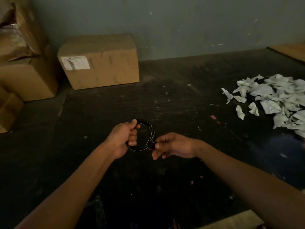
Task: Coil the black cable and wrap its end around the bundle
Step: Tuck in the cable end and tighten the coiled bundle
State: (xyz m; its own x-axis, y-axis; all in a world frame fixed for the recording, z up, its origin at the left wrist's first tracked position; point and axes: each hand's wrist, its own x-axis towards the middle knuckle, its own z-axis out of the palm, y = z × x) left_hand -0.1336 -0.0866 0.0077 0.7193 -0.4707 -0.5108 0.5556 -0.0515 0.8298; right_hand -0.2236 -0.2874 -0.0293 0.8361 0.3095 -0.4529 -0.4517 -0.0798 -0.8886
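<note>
Two bare forearms reach forward from the bottom edge over a dark, scuffed surface (173, 103); small pale specks and a few reddish bits lie scattered on it. At the lower right corner a pale wooden edge (234, 220) shows.

Above the middle of the dark surface, the black cable (149, 129) is already a round coil with thin pale stripes, held up between both hands. The left hand (123, 138) grips the left side of the coil, with its fingers curled through the loop and the thumb on top; the right hand (170, 145) pinches the cable's end at the lower right of the coil with thumb and forefinger, the other fingers loosely bent below. One turn seems to cross the bundle at that place, but it is too dark to be certain.

Far left, a closed cardboard box (99, 61) with a white label stands against the grey-green wall (165, 22); larger, torn boxes (21, 63) are stacked beside it. On the right lies a heap of crumpled pale paper scraps (272, 100).
</note>
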